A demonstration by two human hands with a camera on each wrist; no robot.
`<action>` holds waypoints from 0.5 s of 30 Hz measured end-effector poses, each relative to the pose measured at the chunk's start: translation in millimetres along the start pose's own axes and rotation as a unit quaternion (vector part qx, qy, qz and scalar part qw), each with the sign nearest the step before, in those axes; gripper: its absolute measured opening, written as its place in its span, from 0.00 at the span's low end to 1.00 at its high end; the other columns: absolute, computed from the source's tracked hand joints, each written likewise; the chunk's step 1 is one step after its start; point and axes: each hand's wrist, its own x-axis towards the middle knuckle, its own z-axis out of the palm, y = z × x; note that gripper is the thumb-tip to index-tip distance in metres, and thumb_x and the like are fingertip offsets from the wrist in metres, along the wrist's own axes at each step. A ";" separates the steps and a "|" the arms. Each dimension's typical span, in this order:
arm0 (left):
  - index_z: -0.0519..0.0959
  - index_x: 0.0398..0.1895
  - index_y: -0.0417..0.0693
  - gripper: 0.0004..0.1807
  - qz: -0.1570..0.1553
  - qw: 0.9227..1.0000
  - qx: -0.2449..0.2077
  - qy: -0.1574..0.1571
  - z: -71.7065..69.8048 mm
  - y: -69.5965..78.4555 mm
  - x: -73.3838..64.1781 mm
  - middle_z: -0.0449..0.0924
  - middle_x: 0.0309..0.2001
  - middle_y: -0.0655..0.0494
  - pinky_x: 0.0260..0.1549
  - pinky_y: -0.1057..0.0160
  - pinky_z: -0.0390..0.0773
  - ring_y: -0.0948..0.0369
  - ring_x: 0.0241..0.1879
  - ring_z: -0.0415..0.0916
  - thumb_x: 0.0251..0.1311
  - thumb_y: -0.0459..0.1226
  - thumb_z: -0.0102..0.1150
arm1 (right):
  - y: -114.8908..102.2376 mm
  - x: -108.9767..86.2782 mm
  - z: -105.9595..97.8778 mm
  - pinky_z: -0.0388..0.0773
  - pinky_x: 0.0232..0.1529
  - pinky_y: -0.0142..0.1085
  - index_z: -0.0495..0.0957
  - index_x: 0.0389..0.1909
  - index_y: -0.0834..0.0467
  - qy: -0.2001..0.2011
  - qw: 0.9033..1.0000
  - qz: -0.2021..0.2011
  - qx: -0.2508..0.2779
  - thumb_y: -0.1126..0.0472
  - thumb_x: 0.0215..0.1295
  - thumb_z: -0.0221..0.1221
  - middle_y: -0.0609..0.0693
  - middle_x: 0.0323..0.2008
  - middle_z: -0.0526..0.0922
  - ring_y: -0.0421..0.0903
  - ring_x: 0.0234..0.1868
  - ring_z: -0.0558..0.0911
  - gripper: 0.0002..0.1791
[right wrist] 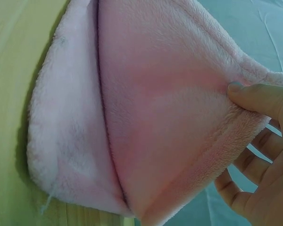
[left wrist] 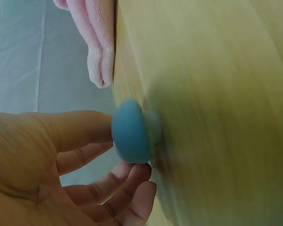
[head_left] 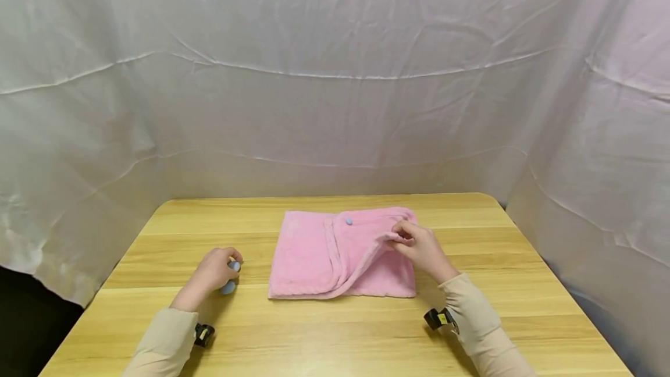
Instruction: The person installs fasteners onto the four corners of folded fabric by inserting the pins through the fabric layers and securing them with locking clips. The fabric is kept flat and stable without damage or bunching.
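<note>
A folded pink plush blanket lies on the table. My right hand pinches its near right corner between thumb and fingers, holding the top layer raised so the layer below shows; the right wrist view shows the lifted flap stretched from that grip. To the left of the blanket, my left hand pinches a blue rounded cap, with a paler part behind it close over the tabletop. Two blue round pieces show by this hand in the head view, the lower piece beside the thumb.
A small blue button-like piece sits on the blanket's upper part. The wooden table has rounded far corners. Pale grey curtains hang behind it and on both sides. Each wrist wears a small black camera.
</note>
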 end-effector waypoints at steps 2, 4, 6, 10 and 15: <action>0.79 0.42 0.36 0.11 -0.005 1.000 -0.006 -0.002 0.8 0.3 -0.1 0.79 0.40 0.42 0.30 0.61 0.73 0.54 0.34 0.70 0.54 0.26 0.58 | 0.3 -0.6 0.3 0.85 0.40 0.35 0.78 0.32 0.58 -0.002 1.000 0.001 0.001 0.72 0.51 0.68 0.51 0.31 0.83 0.49 0.36 0.84 0.11; 0.79 0.42 0.36 0.11 -0.006 1.000 -0.012 -0.003 1.3 0.1 0.4 0.80 0.39 0.42 0.30 0.61 0.73 0.55 0.32 0.70 0.55 0.25 0.57 | 0.5 -1.0 0.3 0.85 0.40 0.35 0.78 0.31 0.58 -0.003 1.000 0.001 0.001 0.72 0.51 0.68 0.51 0.31 0.83 0.50 0.36 0.84 0.11; 0.79 0.42 0.36 0.11 -0.006 1.000 -0.011 -0.003 1.6 0.1 1.2 0.80 0.39 0.43 0.30 0.61 0.73 0.55 0.31 0.70 0.56 0.25 0.56 | 0.3 -1.0 0.3 0.85 0.41 0.36 0.78 0.32 0.58 -0.004 1.000 0.002 0.003 0.72 0.52 0.68 0.51 0.31 0.83 0.50 0.36 0.84 0.11; 0.79 0.42 0.36 0.11 0.002 1.000 -0.006 -0.001 1.1 1.1 3.0 0.81 0.39 0.43 0.31 0.60 0.73 0.55 0.33 0.71 0.56 0.26 0.57 | -0.5 -0.5 -0.2 0.85 0.42 0.36 0.78 0.32 0.58 -0.008 1.000 0.009 0.005 0.71 0.52 0.68 0.51 0.32 0.83 0.51 0.37 0.84 0.11; 0.79 0.45 0.35 0.12 0.017 1.000 -0.006 0.004 -4.2 9.3 4.5 0.81 0.39 0.41 0.31 0.60 0.74 0.55 0.33 0.72 0.57 0.28 0.58 | -1.5 0.6 -1.0 0.85 0.42 0.37 0.78 0.33 0.59 -0.013 1.000 0.014 0.007 0.72 0.52 0.68 0.53 0.33 0.83 0.52 0.38 0.85 0.10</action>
